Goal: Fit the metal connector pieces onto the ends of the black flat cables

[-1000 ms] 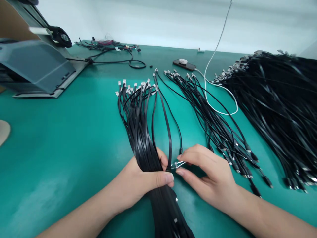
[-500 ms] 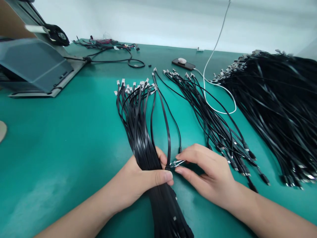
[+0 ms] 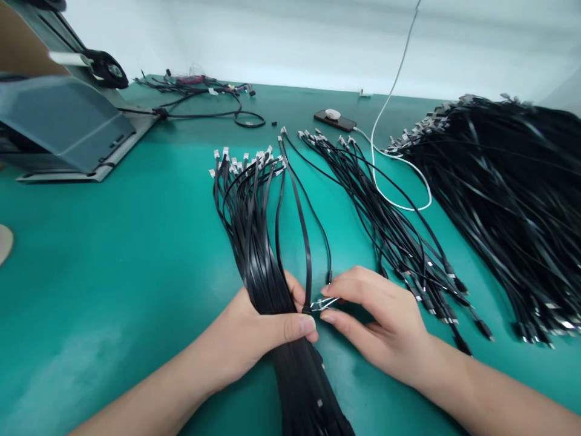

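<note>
My left hand (image 3: 272, 327) is wrapped round a thick bundle of black cables (image 3: 261, 260), whose white-tipped ends fan out on the green table. Its thumb and fingers also pinch the dark connector of a single cable (image 3: 305, 242) at the bundle's right side. Between the thumb and fingers of my right hand (image 3: 379, 318) is a small clear and metallic piece (image 3: 323, 304), its tip at that connector. A thinner cable (image 3: 323, 233) ends just above my right fingertips.
A looser cable group (image 3: 376, 206) lies to the right, and a big cable pile (image 3: 512, 200) fills the far right. Behind are a phone (image 3: 336, 120), a white cord (image 3: 402, 207) and tangled wires (image 3: 195, 88). A grey machine (image 3: 63, 121) stands at left.
Both hands keep nearly the same place and hold. The whole view has shifted very slightly.
</note>
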